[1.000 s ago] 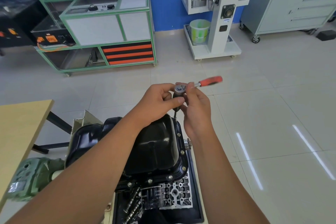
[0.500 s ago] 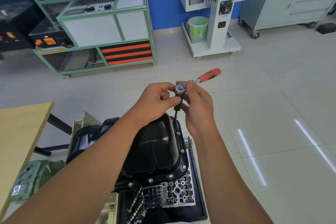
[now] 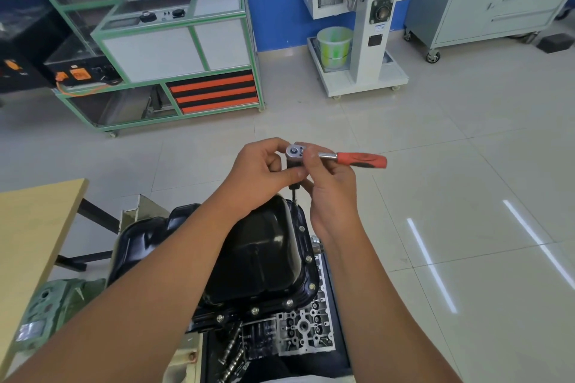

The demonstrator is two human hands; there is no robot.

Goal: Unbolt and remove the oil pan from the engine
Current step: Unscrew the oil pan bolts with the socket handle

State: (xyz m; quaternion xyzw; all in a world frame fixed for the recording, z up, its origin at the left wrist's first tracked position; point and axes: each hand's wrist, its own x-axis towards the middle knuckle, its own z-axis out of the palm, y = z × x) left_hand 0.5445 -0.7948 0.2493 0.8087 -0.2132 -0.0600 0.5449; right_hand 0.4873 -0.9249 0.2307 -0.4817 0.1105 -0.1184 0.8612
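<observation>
My left hand (image 3: 261, 171) and right hand (image 3: 329, 183) pinch head of red-handled steel ratchet (image 3: 336, 157) over far-corner bolt of glossy black steel oil pan (image 3: 258, 252). Risk: tilted socket slipping, rounding bolt.

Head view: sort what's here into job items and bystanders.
Job: oil pan; ratchet, held by left hand and right hand; flange bolts.

Bystanders: green bucket; wooden table; grey cabinet; green-framed rack.

Both hands, left (image 3: 259, 172) and right (image 3: 331, 186), pinch the ratchet (image 3: 314, 155) head, its socket on a bolt at the oil pan's (image 3: 258, 249) far rim.
</observation>
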